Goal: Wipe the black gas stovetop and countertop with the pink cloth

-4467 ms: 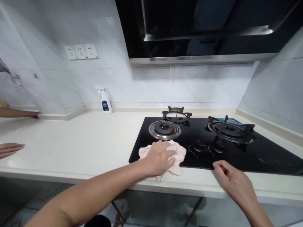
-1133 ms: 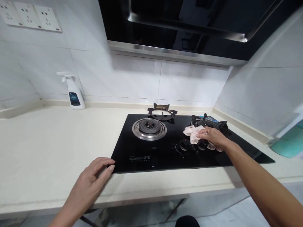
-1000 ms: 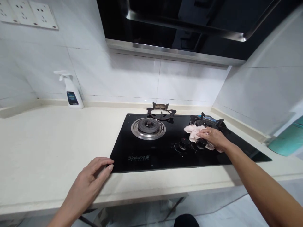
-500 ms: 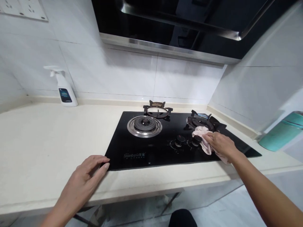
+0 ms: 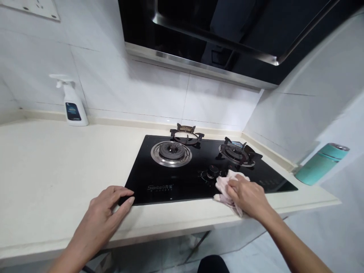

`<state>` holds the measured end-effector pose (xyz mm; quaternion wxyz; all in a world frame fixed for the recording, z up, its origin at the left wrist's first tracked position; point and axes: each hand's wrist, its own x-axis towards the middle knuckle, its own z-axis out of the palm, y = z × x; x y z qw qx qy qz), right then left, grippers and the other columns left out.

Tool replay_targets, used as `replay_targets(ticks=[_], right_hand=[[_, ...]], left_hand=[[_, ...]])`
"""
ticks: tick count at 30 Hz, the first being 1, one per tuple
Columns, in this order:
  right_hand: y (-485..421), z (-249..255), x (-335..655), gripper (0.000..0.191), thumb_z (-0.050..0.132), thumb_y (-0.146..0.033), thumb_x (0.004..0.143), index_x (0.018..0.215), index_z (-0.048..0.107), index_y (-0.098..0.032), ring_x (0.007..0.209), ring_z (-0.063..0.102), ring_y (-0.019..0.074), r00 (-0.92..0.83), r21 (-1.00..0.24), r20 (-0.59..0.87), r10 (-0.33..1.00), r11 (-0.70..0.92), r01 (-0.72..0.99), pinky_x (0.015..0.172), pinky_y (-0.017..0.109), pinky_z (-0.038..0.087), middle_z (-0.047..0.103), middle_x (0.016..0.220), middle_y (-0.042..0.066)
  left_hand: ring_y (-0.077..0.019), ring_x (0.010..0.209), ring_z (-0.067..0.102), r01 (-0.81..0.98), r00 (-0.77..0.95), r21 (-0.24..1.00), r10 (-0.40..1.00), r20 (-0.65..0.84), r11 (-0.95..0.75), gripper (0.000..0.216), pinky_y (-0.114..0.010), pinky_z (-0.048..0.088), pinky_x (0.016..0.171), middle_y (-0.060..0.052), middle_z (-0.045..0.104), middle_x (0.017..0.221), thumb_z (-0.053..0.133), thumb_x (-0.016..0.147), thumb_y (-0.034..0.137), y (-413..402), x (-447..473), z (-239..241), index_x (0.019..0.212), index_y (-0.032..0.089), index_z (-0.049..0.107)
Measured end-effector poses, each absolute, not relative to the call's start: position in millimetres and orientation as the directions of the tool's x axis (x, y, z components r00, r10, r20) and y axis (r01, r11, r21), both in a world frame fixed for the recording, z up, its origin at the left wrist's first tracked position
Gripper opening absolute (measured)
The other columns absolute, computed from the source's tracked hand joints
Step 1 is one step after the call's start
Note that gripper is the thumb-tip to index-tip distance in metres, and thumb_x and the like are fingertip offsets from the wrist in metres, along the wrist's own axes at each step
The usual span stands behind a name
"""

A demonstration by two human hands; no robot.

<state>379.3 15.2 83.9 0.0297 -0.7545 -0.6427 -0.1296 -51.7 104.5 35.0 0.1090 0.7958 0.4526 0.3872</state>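
My right hand [image 5: 247, 194] presses a crumpled pale pink cloth [image 5: 224, 185] onto the front edge of the black glass gas hob [image 5: 182, 182], just right of the two control knobs [image 5: 212, 172]. Its fingers are curled over the cloth. My left hand [image 5: 106, 206] lies flat on the cream worktop [image 5: 57, 170], fingers spread, fingertips touching the hob's front left corner. The left burner [image 5: 171, 152] has no grate on it; a loose grate [image 5: 186, 134] sits behind it. The right burner [image 5: 238, 152] carries its grate.
A white spray bottle [image 5: 71, 101] stands against the tiled wall at the back left. A teal cylinder container [image 5: 321, 163] lies at the far right of the worktop. A black range hood [image 5: 222, 34] hangs over the hob. Wall sockets [image 5: 34, 5] show at the top left.
My right hand has dragged the cloth from beside the right burner, over the knobs, down to the hob's front edge. The left hand has stayed at the corner. The view shifted right.
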Motion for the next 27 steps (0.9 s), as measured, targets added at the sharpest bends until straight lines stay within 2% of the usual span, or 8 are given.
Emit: replay_targets(ticks=[6,8,10,11,12,15,22,27], right_hand=[[19,74,338,0.028,0.050,-0.039,0.099,0.083,0.069,-0.027,0.076,0.062,0.0167,-0.080,-0.084,0.367,0.927,0.119,0.989,0.062,0.027,0.037,0.066,0.095,0.003],[14,71,345,0.023,0.054,-0.044,0.098,0.111,0.068,-0.031,0.090,0.064,0.0201,-0.075,-0.181,0.380,0.922,0.153,0.971,0.072,0.030,0.045,0.067,0.107,0.003],[8,66,356,0.055,0.063,-0.051,0.093,0.144,0.050,-0.034,0.107,0.062,0.0258,-0.033,-0.228,0.415,0.909,0.140,0.964,0.084,0.036,0.049,0.064,0.125,0.005],[5,63,361,0.068,0.066,-0.055,0.091,0.151,0.042,-0.034,0.112,0.060,0.0290,-0.002,-0.220,0.439,0.898,0.109,0.969,0.088,0.040,0.049,0.061,0.132,0.008],[4,59,365,0.071,0.067,-0.058,0.089,0.151,0.042,-0.034,0.114,0.058,0.0319,0.032,-0.199,0.468,0.883,0.070,0.977,0.089,0.044,0.049,0.058,0.136,0.010],[4,48,366,0.055,0.062,-0.059,0.093,0.139,0.056,-0.031,0.115,0.055,0.0358,0.076,-0.159,0.530,0.845,0.011,0.987,0.090,0.051,0.048,0.054,0.140,0.013],[5,43,388,0.024,0.049,-0.043,0.100,0.108,0.063,-0.024,0.104,0.056,0.0280,-0.039,-0.256,0.538,0.842,0.207,0.944,0.091,0.043,0.048,0.063,0.117,0.010],[10,42,487,0.033,0.049,-0.041,0.095,0.120,0.064,-0.025,0.107,0.060,0.0272,0.246,-0.259,0.416,0.876,-0.145,0.955,0.090,0.039,0.050,0.066,0.124,0.007]], left_hand=[[-0.0232,0.097,0.068,0.628,0.292,0.522,0.796,0.531,-0.578,0.037,-0.030,0.054,0.084,-0.005,0.072,0.108,0.058,0.092,0.059,104,-53,35,0.102,0.028,0.074],[-0.0232,0.099,0.068,0.627,0.289,0.522,0.795,0.533,-0.578,0.037,-0.030,0.054,0.084,-0.005,0.072,0.108,0.058,0.092,0.059,104,-54,35,0.102,0.028,0.074],[-0.0232,0.098,0.069,0.631,0.293,0.513,0.791,0.537,-0.582,0.037,-0.030,0.054,0.084,-0.005,0.072,0.108,0.059,0.092,0.060,106,-54,34,0.101,0.028,0.075],[-0.0232,0.098,0.069,0.636,0.295,0.504,0.787,0.541,-0.585,0.037,-0.030,0.054,0.084,-0.005,0.072,0.108,0.059,0.092,0.060,106,-54,34,0.101,0.028,0.075],[-0.0234,0.098,0.069,0.640,0.298,0.495,0.784,0.545,-0.588,0.038,-0.031,0.054,0.084,-0.005,0.072,0.108,0.059,0.092,0.060,107,-54,33,0.101,0.028,0.075],[-0.0236,0.097,0.069,0.648,0.302,0.479,0.777,0.552,-0.593,0.038,-0.031,0.054,0.083,-0.006,0.072,0.108,0.059,0.091,0.061,108,-54,32,0.100,0.028,0.075],[-0.0239,0.098,0.069,0.646,0.300,0.486,0.781,0.547,-0.589,0.039,-0.029,0.056,0.080,-0.006,0.073,0.110,0.059,0.091,0.062,107,-55,34,0.100,0.028,0.076],[-0.0243,0.101,0.069,0.632,0.302,0.502,0.784,0.542,-0.590,0.038,-0.031,0.055,0.086,-0.006,0.072,0.110,0.059,0.091,0.061,107,-55,34,0.101,0.028,0.075]])
